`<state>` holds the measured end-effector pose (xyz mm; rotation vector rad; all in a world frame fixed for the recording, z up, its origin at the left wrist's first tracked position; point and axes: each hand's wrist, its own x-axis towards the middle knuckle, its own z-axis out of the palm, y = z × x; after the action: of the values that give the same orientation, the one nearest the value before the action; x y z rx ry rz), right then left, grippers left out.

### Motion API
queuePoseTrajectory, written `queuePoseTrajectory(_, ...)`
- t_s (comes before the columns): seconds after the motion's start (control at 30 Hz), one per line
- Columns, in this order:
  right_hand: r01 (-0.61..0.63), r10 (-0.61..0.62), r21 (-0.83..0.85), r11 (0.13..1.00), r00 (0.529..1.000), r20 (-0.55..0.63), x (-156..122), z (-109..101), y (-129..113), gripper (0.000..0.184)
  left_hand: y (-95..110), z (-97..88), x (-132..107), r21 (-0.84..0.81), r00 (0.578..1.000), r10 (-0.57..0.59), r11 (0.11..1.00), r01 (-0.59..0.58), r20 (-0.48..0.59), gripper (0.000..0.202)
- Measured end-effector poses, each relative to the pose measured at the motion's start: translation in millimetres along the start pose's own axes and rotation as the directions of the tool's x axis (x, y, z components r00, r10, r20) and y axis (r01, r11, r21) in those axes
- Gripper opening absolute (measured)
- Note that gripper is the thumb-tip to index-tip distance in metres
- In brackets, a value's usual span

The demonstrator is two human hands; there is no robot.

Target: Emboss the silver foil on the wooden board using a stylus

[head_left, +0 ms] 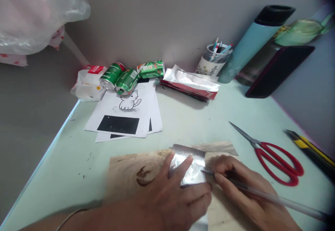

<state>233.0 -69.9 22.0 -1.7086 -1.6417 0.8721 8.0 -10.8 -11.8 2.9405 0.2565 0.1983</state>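
A shiny silver metal sheet with fine marks pressed into it lies on a wooden board. My left hand rests over the sheet, fingers spread and pressing it down; part of the sheet shows again below the palm. In my right hand is a slim pen with a clear barrel, pinched close to its tip. That tip touches the right side of the sheet, beside my left fingers.
Red-handled scissors and a yellow-black utility knife lie at right. Behind are printed cat drawings, green cans, a foil packet, a pen jar, a blue bottle and a dark phone-like slab.
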Motion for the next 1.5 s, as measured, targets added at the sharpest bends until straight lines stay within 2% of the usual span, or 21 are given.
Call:
queuePoseTrajectory(0.47, 0.042, -0.043, -0.035, 0.999, 0.998, -0.037, 1, 2, -4, 0.017, -1, -6.7, 2, -0.028, 1.0, -0.007, 1.0, 0.007, 0.023, 0.051)
queuePoseTrajectory(0.87, 0.031, -0.036, -0.09, 0.995, 0.998, -0.045, 2, 7, -4, 0.018, -4, -22.8, 6, -0.161, 0.99, -0.001, 0.987, 0.024, 0.142, 0.054)
queuePoseTrajectory(0.97, 0.035, -0.038, -0.081, 0.996, 0.998, -0.045, 2, 7, -3, 0.019, -5, -24.5, 8, -0.18, 0.985, 0.007, 0.983, 0.024, 0.17, 0.06)
queuePoseTrajectory(1.17, 0.043, -0.044, -0.053, 0.998, 0.999, -0.024, 3, 6, -5, 0.02, -6, -21.7, 5, -0.173, 0.989, 0.026, 0.985, 0.0, 0.146, 0.069)
queuePoseTrajectory(1.33, 0.038, -0.038, -0.049, 0.998, 0.999, 0.006, 5, 2, -10, 0.02, -6, -28.4, 8, -0.153, 0.979, 0.023, 0.988, 0.009, 0.204, 0.073)
queuePoseTrajectory(1.5, 0.052, -0.052, -0.013, 0.999, 0.998, 0.028, 5, 3, -9, 0.021, -7, -27.2, 9, -0.165, 0.986, 0.024, 0.986, 0.003, 0.163, 0.077)
